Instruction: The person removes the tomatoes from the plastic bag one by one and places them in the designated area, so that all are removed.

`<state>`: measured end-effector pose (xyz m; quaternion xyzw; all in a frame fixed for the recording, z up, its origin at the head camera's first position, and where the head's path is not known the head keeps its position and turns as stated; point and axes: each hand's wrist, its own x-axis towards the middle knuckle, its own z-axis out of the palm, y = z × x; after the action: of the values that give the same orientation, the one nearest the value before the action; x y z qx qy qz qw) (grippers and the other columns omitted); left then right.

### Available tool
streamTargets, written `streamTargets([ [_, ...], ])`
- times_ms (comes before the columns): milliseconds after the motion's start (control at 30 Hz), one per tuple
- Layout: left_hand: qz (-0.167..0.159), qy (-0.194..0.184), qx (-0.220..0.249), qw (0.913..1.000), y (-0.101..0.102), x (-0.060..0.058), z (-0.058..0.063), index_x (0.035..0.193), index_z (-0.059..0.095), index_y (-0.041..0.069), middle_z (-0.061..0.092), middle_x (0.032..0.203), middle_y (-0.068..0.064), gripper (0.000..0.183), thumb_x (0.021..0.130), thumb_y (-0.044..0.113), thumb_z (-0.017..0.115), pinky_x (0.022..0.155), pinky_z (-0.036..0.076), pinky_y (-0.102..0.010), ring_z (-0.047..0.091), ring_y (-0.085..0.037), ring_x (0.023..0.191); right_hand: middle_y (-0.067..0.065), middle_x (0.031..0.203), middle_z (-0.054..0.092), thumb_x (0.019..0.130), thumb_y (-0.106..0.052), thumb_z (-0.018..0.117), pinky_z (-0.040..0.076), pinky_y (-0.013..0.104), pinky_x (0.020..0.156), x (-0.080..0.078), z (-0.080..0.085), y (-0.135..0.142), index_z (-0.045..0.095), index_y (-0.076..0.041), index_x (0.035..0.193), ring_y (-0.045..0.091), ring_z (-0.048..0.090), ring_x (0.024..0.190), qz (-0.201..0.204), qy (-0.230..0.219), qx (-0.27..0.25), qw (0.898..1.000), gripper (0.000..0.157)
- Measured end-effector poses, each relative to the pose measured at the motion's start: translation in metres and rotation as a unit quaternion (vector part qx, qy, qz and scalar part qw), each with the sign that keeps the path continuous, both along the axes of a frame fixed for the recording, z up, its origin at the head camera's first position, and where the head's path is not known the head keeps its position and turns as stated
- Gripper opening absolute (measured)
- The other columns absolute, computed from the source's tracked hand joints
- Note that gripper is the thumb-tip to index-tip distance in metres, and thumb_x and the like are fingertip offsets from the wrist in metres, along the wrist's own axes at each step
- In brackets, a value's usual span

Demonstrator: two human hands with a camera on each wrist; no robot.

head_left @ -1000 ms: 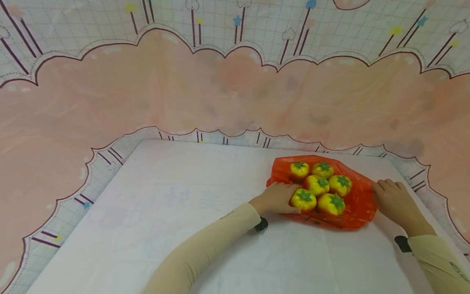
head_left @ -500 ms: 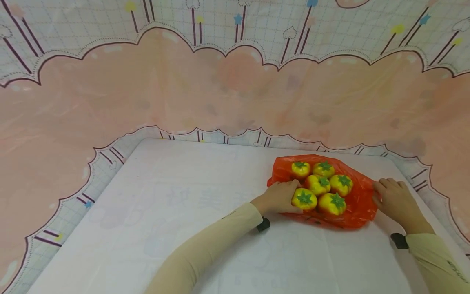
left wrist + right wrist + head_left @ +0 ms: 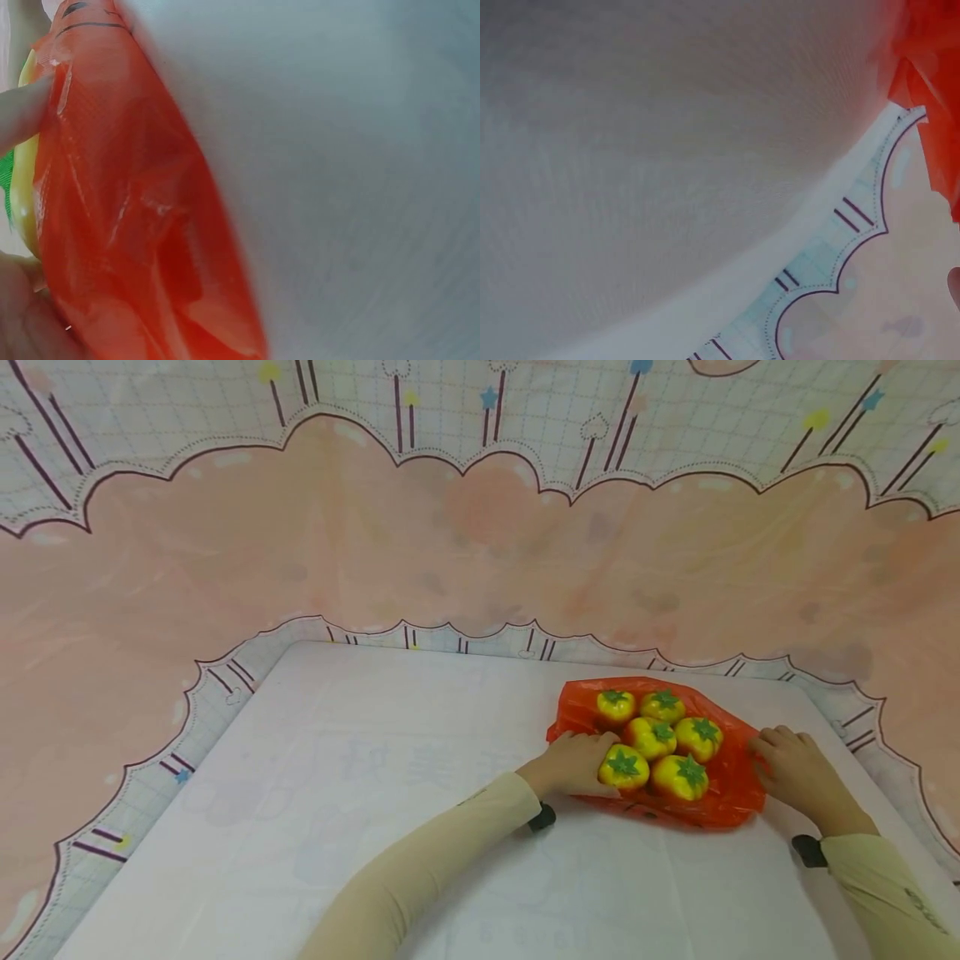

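Note:
A red plastic bag (image 3: 731, 781) lies on the white table toward the right, with several yellow-orange persimmons (image 3: 651, 739) with green leafy tops on it. My left hand (image 3: 572, 764) holds the near-left persimmon (image 3: 628, 774), fingers behind it and thumb in front. In the left wrist view, a digit (image 3: 22, 112) crosses the bag's edge (image 3: 120, 187) beside a strip of yellow fruit (image 3: 25, 187). My right hand (image 3: 802, 777) grips the bag's right edge with bent fingers. The right wrist view catches only a bit of red plastic (image 3: 937, 52) and a fingertip.
The white tabletop (image 3: 360, 793) extends left and in front of the bag. Behind it hangs a peach cloth (image 3: 420, 552) with a scalloped pattern. A black wrist piece (image 3: 542, 817) sits under the left cuff, another (image 3: 808, 852) by the right cuff.
My right hand has shifted slightly left, its fingers further over the bag's right edge. My left hand stays on the same persimmon. The bag and fruit look nearly unchanged.

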<state>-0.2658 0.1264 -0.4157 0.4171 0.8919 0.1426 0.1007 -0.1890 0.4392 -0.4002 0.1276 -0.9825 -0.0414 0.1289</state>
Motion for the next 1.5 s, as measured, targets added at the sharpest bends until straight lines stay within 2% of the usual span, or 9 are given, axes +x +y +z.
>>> streamTargets([
  [267,-0.015,0.005,-0.002,0.9999,-0.001,0.001,0.000,0.135,0.037,0.021,0.058,0.122,0.008,0.072,0.078,0.050,0.070,0.107,0.038,-0.034,0.055,-0.009,0.111,0.019,0.089,0.062,0.074,0.004,0.071,0.046,0.054,0.077,0.008,0.004,-0.002,0.058,0.005,0.096,0.036,0.054,0.087,-0.008,0.023,-0.004,1.000,0.027],
  [433,-0.020,0.004,-0.012,0.9997,-0.001,0.002,0.000,0.139,0.034,0.025,0.056,0.128,0.008,0.074,0.078,0.047,0.071,0.110,0.036,-0.036,0.052,-0.011,0.117,0.021,0.090,0.062,0.074,0.007,0.069,0.045,0.056,0.078,0.008,0.005,-0.002,0.057,0.007,0.098,0.037,0.054,0.088,-0.016,0.017,-0.003,1.000,0.027],
  [667,-0.016,0.009,-0.011,0.9998,0.000,0.003,0.000,0.136,0.036,0.022,0.057,0.126,0.007,0.072,0.078,0.048,0.071,0.110,0.036,-0.035,0.053,-0.011,0.115,0.017,0.082,0.059,0.069,0.004,0.073,0.048,0.053,0.071,0.009,-0.001,0.002,0.062,0.008,0.093,0.035,0.054,0.081,0.014,0.049,-0.011,0.999,0.027],
  [867,-0.011,0.002,0.010,0.9999,0.000,0.003,0.000,0.132,0.035,0.018,0.057,0.123,0.007,0.076,0.075,0.050,0.073,0.108,0.036,-0.031,0.053,-0.007,0.113,0.017,0.081,0.059,0.066,0.009,0.072,0.049,0.053,0.069,0.009,-0.001,0.005,0.057,0.006,0.090,0.034,0.055,0.077,0.038,0.091,-0.027,0.995,0.028],
  [1033,-0.017,-0.014,0.002,0.9998,0.003,0.000,-0.001,0.141,0.030,0.023,0.053,0.131,0.007,0.082,0.077,0.057,0.067,0.111,0.033,-0.035,0.050,-0.010,0.119,0.019,0.083,0.061,0.069,0.010,0.068,0.046,0.054,0.074,0.010,0.003,0.005,0.053,0.004,0.093,0.036,0.055,0.081,0.031,0.084,-0.025,0.996,0.028],
  [1233,-0.016,-0.042,-0.001,0.9990,0.003,-0.004,0.001,0.141,0.034,0.027,0.055,0.129,0.008,0.063,0.088,0.053,0.055,0.113,0.032,-0.035,0.052,-0.010,0.117,0.020,0.085,0.061,0.069,0.011,0.068,0.046,0.055,0.075,0.010,0.005,0.004,0.054,0.005,0.094,0.037,0.055,0.083,0.029,0.083,-0.010,0.996,0.030],
  [1333,-0.010,-0.061,0.006,0.9981,0.002,-0.005,0.004,0.138,0.039,0.025,0.057,0.125,0.009,0.057,0.090,0.053,0.052,0.109,0.037,-0.031,0.054,-0.008,0.111,0.021,0.084,0.061,0.066,0.011,0.071,0.046,0.054,0.074,0.010,0.007,0.003,0.054,0.005,0.094,0.037,0.055,0.082,0.036,0.094,-0.002,0.995,0.033],
  [1500,0.008,-0.087,0.013,0.9961,0.000,-0.006,0.007,0.135,0.042,0.021,0.058,0.121,0.007,0.059,0.089,0.056,0.051,0.099,0.047,-0.027,0.054,-0.009,0.104,0.021,0.085,0.062,0.064,0.011,0.074,0.047,0.054,0.074,0.011,0.009,0.002,0.056,0.005,0.094,0.037,0.055,0.083,0.045,0.104,-0.001,0.994,0.035],
])
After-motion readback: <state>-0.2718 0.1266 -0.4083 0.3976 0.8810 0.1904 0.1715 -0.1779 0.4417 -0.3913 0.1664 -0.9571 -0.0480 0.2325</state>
